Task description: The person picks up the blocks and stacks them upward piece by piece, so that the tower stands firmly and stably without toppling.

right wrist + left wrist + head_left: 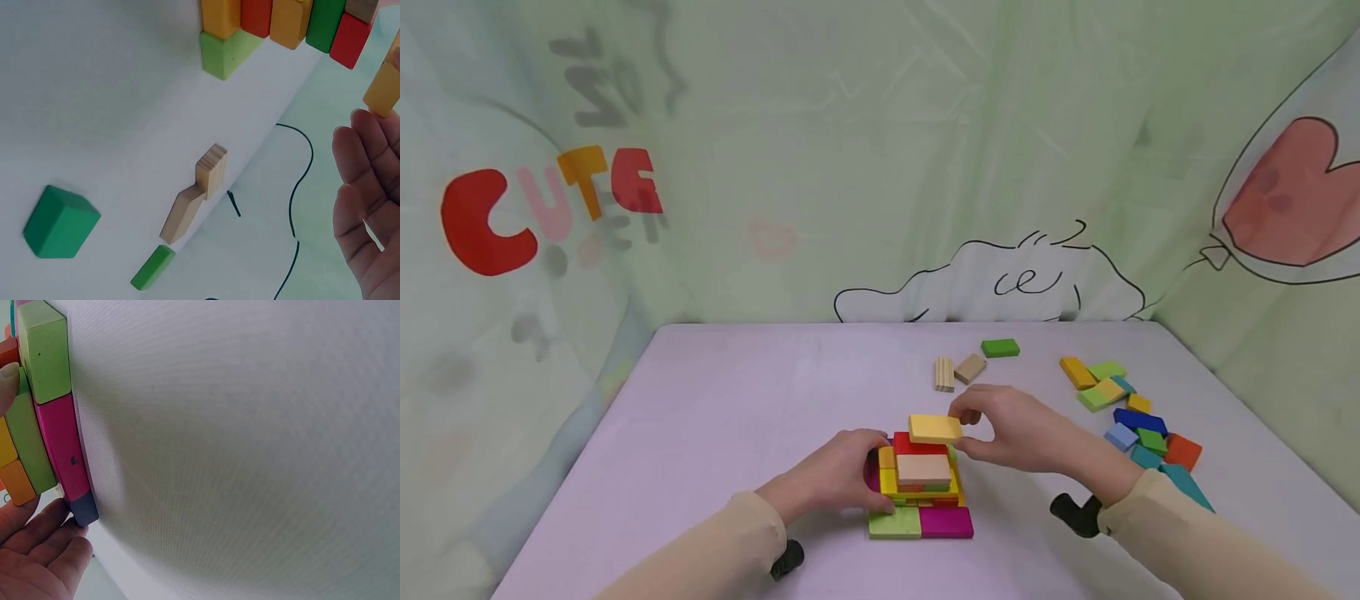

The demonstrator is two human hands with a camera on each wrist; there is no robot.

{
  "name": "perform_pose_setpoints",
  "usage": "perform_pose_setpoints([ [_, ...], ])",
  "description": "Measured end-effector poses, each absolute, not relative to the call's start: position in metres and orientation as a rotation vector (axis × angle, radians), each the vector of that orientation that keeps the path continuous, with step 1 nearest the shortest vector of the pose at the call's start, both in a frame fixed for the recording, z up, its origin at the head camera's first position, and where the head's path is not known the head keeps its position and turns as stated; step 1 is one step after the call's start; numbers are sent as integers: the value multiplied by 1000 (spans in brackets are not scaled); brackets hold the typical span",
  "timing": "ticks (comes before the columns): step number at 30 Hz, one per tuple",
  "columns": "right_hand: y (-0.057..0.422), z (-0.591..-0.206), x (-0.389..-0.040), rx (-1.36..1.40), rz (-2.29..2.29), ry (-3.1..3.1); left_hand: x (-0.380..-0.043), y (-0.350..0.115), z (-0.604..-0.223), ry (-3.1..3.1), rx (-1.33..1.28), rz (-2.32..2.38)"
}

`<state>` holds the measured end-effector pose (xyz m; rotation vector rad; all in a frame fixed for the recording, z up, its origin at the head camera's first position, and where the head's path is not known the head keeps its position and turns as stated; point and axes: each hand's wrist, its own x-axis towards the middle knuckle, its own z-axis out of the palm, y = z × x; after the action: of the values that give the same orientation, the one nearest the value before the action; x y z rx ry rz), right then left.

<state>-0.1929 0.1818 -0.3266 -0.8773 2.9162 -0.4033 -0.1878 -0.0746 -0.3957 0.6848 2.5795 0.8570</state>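
Pale printed cloth [850, 125] hangs behind a lilac table [760, 383]. Over it, the right hand [1011, 429] pinches one end of a yellow block [934, 429] between thumb and fingers, its free end reaching above the red block [919, 447] high on the stack [925, 495]. Whether the two touch, I cannot tell. Held by one end, the yellow block could tip, so a light, level pinch seems best, with its underside fully seated before the fingers part. The left hand [842, 471] curves round the stack's left side, thumb toward the front, fingers toward the back; it should steady without squeezing, since pressure might shift the layers. A light green block [894, 524] and a magenta block [947, 522] lie side by side at the front of the base. Beyond, a striped block [944, 374] and a tan block [971, 368] sit well clear; loose coloured blocks [1139, 421] lie off to the right.
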Motion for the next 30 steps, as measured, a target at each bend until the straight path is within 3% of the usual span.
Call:
perform_pose_setpoints([
  [30,167,-329,-194,-898,-419,2844,-190,-76,-398,2594,735,862],
])
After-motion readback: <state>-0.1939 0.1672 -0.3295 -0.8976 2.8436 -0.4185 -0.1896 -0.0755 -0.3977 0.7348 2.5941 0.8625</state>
